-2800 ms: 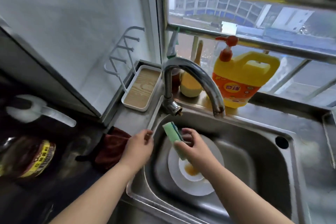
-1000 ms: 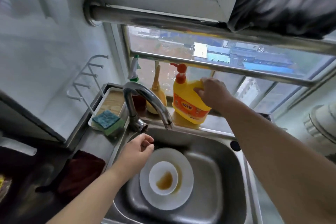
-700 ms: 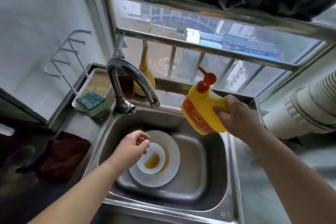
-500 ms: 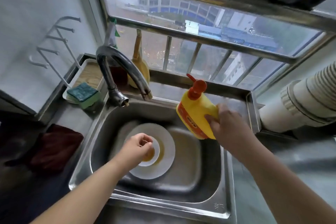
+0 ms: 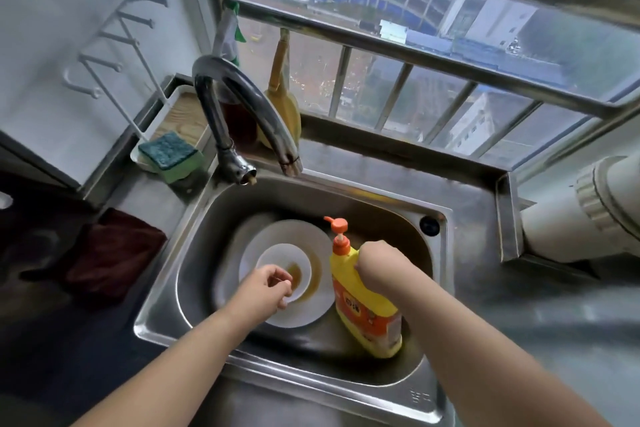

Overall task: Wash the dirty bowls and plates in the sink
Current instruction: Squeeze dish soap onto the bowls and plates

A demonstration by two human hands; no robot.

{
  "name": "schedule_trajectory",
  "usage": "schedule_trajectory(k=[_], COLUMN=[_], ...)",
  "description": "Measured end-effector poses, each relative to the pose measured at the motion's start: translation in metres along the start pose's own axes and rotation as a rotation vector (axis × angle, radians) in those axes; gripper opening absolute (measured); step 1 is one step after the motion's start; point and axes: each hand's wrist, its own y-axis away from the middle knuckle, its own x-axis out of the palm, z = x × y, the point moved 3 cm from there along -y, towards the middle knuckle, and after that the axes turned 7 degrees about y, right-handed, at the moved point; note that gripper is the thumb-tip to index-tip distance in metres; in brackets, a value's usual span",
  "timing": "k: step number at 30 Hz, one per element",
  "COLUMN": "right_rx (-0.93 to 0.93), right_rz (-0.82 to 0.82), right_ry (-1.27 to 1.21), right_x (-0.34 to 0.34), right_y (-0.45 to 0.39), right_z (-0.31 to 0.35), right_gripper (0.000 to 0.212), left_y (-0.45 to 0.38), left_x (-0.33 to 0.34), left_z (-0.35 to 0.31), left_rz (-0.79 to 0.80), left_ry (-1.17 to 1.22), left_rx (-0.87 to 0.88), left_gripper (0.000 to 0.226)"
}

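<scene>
Plates and a small bowl [image 5: 284, 269] sit stacked low in the sink [image 5: 349, 208], brown sauce pooled in the bowl over the plate [image 5: 294, 246]. Left hand [image 5: 265, 291] hovers over the bowl, fingers loosely curled, holding nothing. Right hand [image 5: 375, 262] grips the handle of the yellow soap bottle [image 5: 363, 308], which stands in the basin just beside the plate. Soaping looks to be the step; next, pressing the orange pump [image 5: 337, 224]. Beyond, the sponge [image 5: 169, 154] waits by the tap [image 5: 239, 107].
</scene>
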Motion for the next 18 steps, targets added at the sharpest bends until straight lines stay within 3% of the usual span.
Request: schedule_trajectory(k=[6,11,14,18], right_rx=[-0.167,-0.353,-0.358,-0.346], right_rz=[-0.003,-0.197,-0.279,-0.3], right_ry=[0.115,0.125,0.117,0.086], right_x=[0.011,0.027,0.038,0.048], right_y=[0.007,0.03,0.031,0.031], right_z=[0.01,-0.006,-0.018,-0.027], right_gripper=[0.032,0.037,0.049,0.055], left_y=[0.001,0.0,-0.003,-0.002], left_x=[0.007,0.031,0.044,0.055], left_z=[0.01,-0.006,-0.008,0.001], left_rz=[0.001,0.016,0.036,0.027], left_ry=[0.127,0.411,0.512,0.637], left_rx=[-0.052,-0.154,-0.178,-0.127], left_gripper=[0.007,0.041,0.048,0.079])
